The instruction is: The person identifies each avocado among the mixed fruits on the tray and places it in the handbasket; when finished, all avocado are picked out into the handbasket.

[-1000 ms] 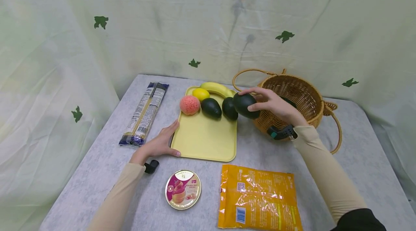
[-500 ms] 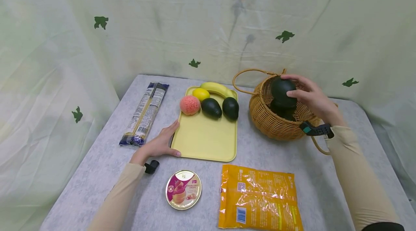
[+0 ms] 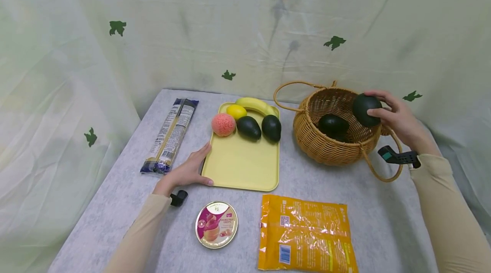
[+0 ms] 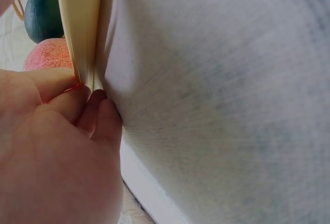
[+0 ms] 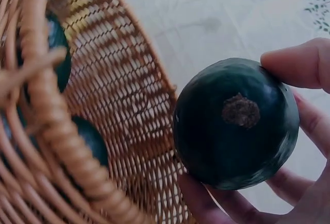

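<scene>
My right hand [image 3: 404, 121] holds a dark green avocado [image 3: 365, 111] between thumb and fingers at the wicker basket's [image 3: 330, 153] right rim. In the right wrist view the avocado [image 5: 234, 147] shows a brown stem scar. Another avocado [image 3: 333, 126] lies inside the basket. My left hand [image 3: 188, 172] rests at the yellow tray's [image 3: 239, 166] near left corner, fingers along its left edge. In the left wrist view its fingertips touch the tray's edge [image 4: 81, 23]. Two avocados [image 3: 248, 128], a lemon [image 3: 236, 111], a banana [image 3: 255, 105] and a rough pink fruit [image 3: 223, 124] lie on the tray.
A long dark-ended packet [image 3: 170, 136] lies left of the tray. A round candy tin [image 3: 216, 225] and an orange bag [image 3: 307, 233] lie nearer the front. The basket's looped handles [image 3: 393, 175] stick out at its sides. A patterned curtain [image 3: 245, 30] hangs behind the table.
My right hand has carried the avocado rightward, from beside the tray's right edge over the basket to the basket's right rim. The left hand and the tray have stayed in place.
</scene>
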`<state>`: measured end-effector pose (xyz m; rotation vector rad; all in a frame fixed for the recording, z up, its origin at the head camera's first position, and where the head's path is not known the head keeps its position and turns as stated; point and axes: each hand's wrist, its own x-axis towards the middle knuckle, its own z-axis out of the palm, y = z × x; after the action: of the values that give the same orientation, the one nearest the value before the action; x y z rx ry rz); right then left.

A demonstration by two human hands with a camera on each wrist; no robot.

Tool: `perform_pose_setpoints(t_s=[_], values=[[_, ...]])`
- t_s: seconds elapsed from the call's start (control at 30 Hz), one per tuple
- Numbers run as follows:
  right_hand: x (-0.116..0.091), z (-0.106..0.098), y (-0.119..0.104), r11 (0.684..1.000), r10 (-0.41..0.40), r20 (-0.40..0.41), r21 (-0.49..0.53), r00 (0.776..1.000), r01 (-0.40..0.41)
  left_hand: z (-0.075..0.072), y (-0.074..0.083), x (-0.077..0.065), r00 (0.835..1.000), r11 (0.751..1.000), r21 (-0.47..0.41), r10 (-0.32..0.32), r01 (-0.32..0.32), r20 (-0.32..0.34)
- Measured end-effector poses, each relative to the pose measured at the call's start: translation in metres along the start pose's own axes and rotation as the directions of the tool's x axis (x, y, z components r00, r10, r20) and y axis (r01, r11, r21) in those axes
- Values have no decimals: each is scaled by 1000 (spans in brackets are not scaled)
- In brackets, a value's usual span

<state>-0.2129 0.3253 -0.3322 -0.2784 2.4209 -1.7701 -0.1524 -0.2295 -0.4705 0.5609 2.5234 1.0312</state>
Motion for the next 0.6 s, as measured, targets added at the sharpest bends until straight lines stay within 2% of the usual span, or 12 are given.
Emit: perform_pose_setpoints(t_s=[0.1,0.3,0.6], values=[[0,-2,0,991,28,-7,-131,1000,-29,0,0,0,1000,1000,-8,-2,2,-1],[4,0,0,949,82,17,-306,997,-73,0,1,0,1000,1000,-4,-5,5,1],[12,6,-3,856,83,138,-517,987,0,0,0,0,1000,1000,-11,-11,11,2]])
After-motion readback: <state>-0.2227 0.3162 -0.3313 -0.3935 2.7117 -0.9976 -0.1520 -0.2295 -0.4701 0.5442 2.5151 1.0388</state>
